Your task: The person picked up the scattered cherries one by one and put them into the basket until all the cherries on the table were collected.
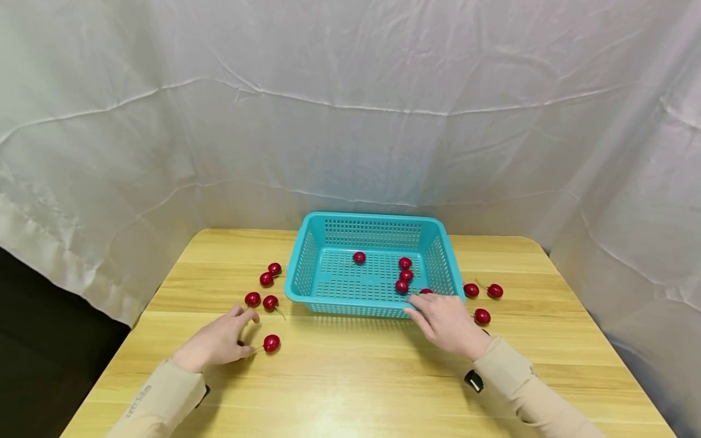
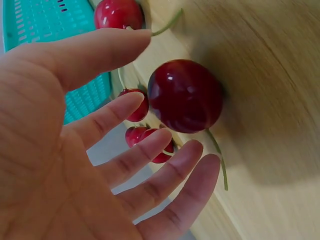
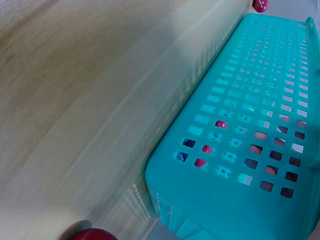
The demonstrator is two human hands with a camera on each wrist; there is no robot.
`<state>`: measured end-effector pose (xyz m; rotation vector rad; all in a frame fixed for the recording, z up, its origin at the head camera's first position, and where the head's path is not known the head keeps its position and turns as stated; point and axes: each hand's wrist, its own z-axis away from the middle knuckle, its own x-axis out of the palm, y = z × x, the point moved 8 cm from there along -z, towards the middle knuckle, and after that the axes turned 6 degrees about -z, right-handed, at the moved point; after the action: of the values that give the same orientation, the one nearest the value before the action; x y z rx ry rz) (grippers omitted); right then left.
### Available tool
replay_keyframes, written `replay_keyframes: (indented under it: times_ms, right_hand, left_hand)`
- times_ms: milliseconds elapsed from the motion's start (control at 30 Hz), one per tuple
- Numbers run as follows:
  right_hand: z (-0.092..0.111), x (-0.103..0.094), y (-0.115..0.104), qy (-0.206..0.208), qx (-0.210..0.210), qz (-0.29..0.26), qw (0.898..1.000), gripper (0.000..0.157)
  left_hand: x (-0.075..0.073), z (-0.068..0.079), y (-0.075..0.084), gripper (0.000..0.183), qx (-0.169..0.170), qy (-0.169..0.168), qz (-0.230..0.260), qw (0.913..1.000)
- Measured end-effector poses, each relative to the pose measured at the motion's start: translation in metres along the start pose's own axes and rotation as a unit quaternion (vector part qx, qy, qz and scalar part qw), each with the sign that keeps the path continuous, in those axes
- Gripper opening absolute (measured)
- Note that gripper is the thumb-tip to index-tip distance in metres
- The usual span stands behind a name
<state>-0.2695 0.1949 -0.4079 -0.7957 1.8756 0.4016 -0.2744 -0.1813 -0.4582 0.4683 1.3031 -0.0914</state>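
My left hand hovers low over the left of the table, fingers spread and loosely bent, holding nothing. Closest to it lies a red cherry with a green stem; the left wrist view shows this cherry just past the fingertips. My right hand reaches over the front right rim of a turquoise basket. Its fingers show in part through the basket's holes, above the red of cherries low inside. One cherry is half hidden behind that hand.
Several cherries lie on the basket floor, with one cherry apart at its left. More cherries are left of the basket, and a few others right of it. A grey curtain hangs behind the table.
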Motion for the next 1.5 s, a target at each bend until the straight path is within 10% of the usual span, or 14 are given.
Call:
replay_keyframes:
  times_ms: [900, 1500]
  right_hand:
    - [0.001, 0.001, 0.0, -0.002, 0.0, -0.002, 1.0, 0.02]
    - [0.001, 0.0, 0.0, -0.002, 0.001, -0.001, 1.0, 0.021]
  left_hand:
    - [0.015, -0.001, -0.002, 0.051, -0.051, -0.066, 0.022, 0.9963]
    - [0.018, -0.009, 0.002, 0.027, -0.024, -0.016, 0.008, 0.9995]
